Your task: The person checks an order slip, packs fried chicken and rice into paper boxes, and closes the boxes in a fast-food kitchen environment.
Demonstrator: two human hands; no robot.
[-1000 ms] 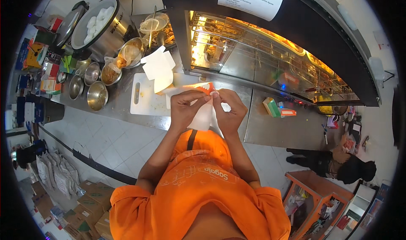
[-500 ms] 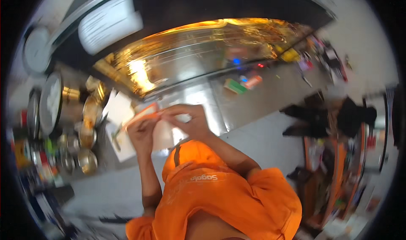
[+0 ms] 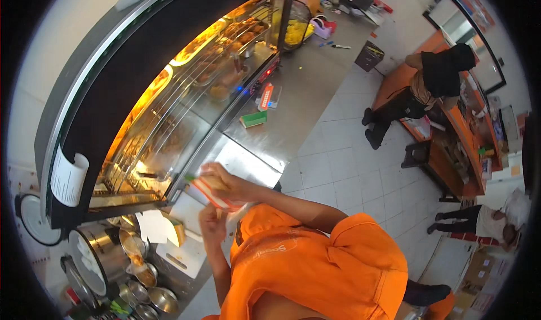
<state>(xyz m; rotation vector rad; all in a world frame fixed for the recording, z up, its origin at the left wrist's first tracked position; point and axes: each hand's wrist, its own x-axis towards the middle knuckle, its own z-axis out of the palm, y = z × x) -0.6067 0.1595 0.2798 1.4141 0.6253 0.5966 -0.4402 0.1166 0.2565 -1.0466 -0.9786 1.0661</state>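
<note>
A small folded paper carton (image 3: 213,194), striped red-orange and white with a green end, is held in front of my chest. My right hand (image 3: 230,186) grips it from above, fingers wrapped round its upper side. At its lower edge my left hand (image 3: 213,225) is closed, its curled fingers against the carton; its exact hold is partly hidden. Something translucent shows beside the carton's lower end. Beyond my hands lies a steel counter (image 3: 248,156), with a green carton (image 3: 253,119) and an orange-and-white box (image 3: 266,97) on it.
A heated glass display cabinet (image 3: 186,94) with food trays fills the left. Below it are a white cutting board (image 3: 183,258), white paper sheets (image 3: 155,227), a large pot (image 3: 84,252) and steel bowls (image 3: 163,300). One person (image 3: 439,72) stands right, another (image 3: 490,221) lower right.
My view has swung to the right, bringing the people and tiled floor into sight. The carton is tilted differently, and my right hand has moved from pinching its end to gripping it from above.
</note>
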